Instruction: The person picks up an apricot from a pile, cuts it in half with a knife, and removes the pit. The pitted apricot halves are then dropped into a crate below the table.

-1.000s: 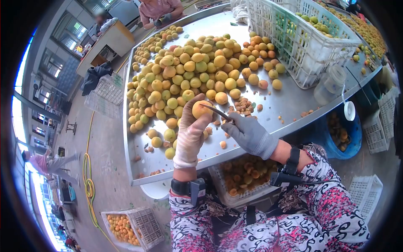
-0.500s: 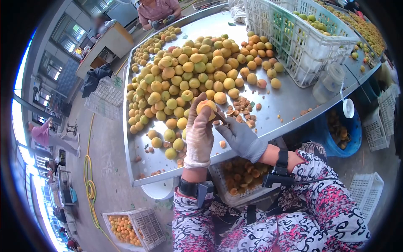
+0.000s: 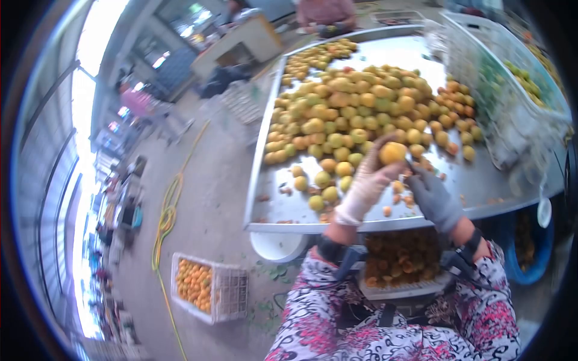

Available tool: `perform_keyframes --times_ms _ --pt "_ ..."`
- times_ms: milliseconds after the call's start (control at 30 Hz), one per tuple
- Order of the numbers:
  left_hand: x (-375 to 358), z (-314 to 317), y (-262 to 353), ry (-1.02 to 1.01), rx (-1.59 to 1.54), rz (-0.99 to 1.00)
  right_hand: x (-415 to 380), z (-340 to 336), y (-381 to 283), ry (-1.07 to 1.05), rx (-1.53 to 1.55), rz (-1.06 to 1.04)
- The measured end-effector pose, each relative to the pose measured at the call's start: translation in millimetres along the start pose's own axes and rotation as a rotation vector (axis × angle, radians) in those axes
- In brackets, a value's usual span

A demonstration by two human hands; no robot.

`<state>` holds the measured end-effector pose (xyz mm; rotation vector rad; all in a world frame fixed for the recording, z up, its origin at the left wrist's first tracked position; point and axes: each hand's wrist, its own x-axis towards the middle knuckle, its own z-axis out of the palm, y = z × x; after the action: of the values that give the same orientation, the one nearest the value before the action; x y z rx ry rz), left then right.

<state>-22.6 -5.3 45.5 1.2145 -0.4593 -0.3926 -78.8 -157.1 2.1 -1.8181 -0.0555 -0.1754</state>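
Note:
Wearing a whitish glove, my left hand (image 3: pixel 368 189) is closed around a yellow-orange apricot (image 3: pixel 392 153) above the metal table (image 3: pixel 280 207). My right hand (image 3: pixel 435 198), in a grey glove, is closed close beside the fruit. It grips a small knife, whose dark blade is blurred and mostly hidden now. A large heap of apricots (image 3: pixel 355 99) lies on the table just beyond both hands. Loose pits (image 3: pixel 409 201) are scattered under and beside my fingers. Below the table edge, a crate (image 3: pixel 415 293) in front of my lap holds apricot halves (image 3: pixel 403 259).
A large white crate (image 3: pixel 500 66) with greenish fruit stands at the table's right. A blue tub (image 3: pixel 533 274) is at lower right. On the floor at left are a crate (image 3: pixel 232 289) of orange apricots and a yellow hose (image 3: pixel 165 219). Another person (image 3: pixel 325 15) is across the table.
The view has swung left, so the table and hands appear farther right and motion-blurred. My left hand still holds the apricot, with my right hand beside it.

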Motion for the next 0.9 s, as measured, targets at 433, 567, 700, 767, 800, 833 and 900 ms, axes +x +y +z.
perform_keyframes --times_ms 433,567,700,767,800,833,900 --pt "-0.8 12.6 4.9 0.077 -0.086 0.014 1.2 -12.0 -10.3 0.015 -0.103 0.016" --pt "3.0 9.2 -10.3 0.104 -0.037 0.051 -4.6 -1.2 -9.9 -0.001 0.019 0.123" --pt "1.7 18.8 -23.6 0.278 -0.207 -0.073 -4.7 14.6 -1.5 0.102 -0.002 0.026" --pt "2.0 22.1 -27.5 0.284 -0.335 -0.017 -4.0 10.4 -6.1 0.101 -0.027 -0.009" --pt "2.8 20.1 -26.9 0.281 -0.336 -0.019 -3.6 6.3 -4.3 0.083 -0.047 0.016" --pt "3.3 16.6 -19.9 0.227 -0.233 -0.021 -3.1 2.0 -3.1 0.066 -0.069 0.042" --pt "6.4 12.4 -7.6 0.134 -0.070 -0.033 0.0 -6.6 -6.8 0.077 -0.095 0.037"
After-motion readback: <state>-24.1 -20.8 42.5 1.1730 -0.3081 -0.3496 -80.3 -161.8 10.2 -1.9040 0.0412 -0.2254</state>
